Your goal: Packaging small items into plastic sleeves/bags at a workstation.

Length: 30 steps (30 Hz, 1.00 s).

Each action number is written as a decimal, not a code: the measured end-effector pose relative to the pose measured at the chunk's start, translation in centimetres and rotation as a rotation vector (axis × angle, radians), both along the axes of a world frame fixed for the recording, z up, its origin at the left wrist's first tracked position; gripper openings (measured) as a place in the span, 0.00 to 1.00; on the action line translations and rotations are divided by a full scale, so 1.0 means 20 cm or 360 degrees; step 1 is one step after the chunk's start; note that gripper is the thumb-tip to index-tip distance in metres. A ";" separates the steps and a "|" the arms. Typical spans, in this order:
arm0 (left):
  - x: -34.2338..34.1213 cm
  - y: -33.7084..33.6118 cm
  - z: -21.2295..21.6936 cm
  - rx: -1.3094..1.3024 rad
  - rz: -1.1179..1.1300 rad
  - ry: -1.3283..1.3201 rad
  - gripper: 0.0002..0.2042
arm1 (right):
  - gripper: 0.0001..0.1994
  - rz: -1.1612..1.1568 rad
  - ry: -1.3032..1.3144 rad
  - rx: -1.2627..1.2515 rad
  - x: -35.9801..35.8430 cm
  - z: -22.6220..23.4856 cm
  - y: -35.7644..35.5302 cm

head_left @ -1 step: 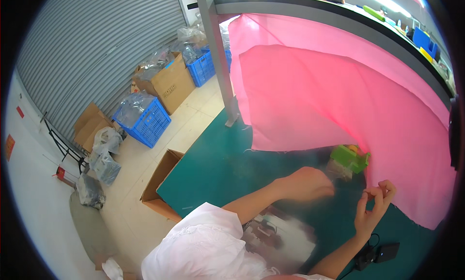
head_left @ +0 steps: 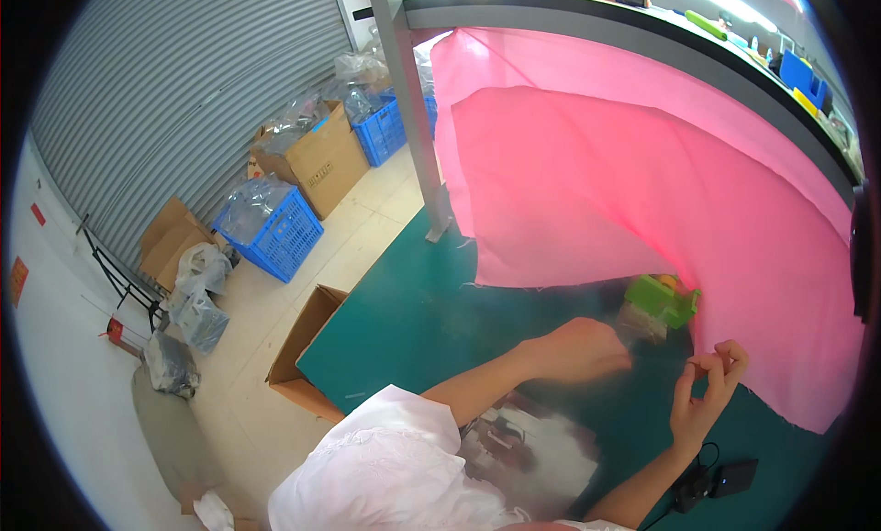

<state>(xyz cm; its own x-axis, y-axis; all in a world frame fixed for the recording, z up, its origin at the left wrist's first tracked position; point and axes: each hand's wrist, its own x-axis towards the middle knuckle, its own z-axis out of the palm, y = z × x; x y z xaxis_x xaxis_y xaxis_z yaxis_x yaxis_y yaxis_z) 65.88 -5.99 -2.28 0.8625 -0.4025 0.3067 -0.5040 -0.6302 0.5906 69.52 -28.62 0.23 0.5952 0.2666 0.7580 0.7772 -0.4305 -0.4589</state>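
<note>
The left hand (head_left: 580, 350) could perhaps push the green plastic holder (head_left: 659, 298) if it swings to the right, since this sits near the knuckles on the counter (head_left: 390, 297). The pink cloth (head_left: 578, 191) might snag on the holder, because its hanging edge is just beside it. The left hand is curled; whether it holds something, I cannot tell. The right hand (head_left: 705, 398) has thumb and index finger drawn close; if anything thin is between them, I cannot tell.
</note>
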 end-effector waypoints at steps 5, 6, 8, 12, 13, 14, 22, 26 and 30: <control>-0.01 0.00 0.06 -0.0075 -0.0077 0.0078 0.13 | 0.07 -0.0016 -0.0019 0.0026 0.00 0.00 -0.02; -0.03 0.00 0.08 -0.0064 -0.0046 0.0051 0.13 | 0.07 -0.0026 -0.0012 0.0040 -0.01 0.01 -0.02; -0.03 0.00 0.07 -0.0059 -0.0009 0.0025 0.13 | 0.07 -0.0030 -0.0005 0.0049 -0.01 0.01 -0.03; -0.01 0.00 0.01 -0.0059 -0.0070 -0.0088 0.13 | 0.07 -0.0003 -0.0045 0.0064 -0.01 0.02 -0.04; -0.01 -0.01 0.02 0.0012 -0.0094 -0.0016 0.14 | 0.07 -0.0023 -0.0091 0.0055 -0.01 0.02 -0.04; -0.01 0.00 0.03 0.0014 -0.0099 -0.0019 0.14 | 0.07 -0.0028 -0.0094 0.0057 -0.01 0.01 -0.04; -0.01 0.03 0.01 -0.0014 -0.0057 -0.0085 0.14 | 0.06 0.0000 0.0032 0.0059 0.00 -0.01 -0.04; -0.01 0.02 0.05 -0.0086 -0.0046 -0.0024 0.13 | 0.06 -0.0028 0.0001 0.0060 0.01 -0.01 -0.08; -0.01 0.05 0.02 -0.0057 0.0042 -0.0084 0.12 | 0.06 -0.0053 0.0012 0.0057 0.00 0.01 -0.07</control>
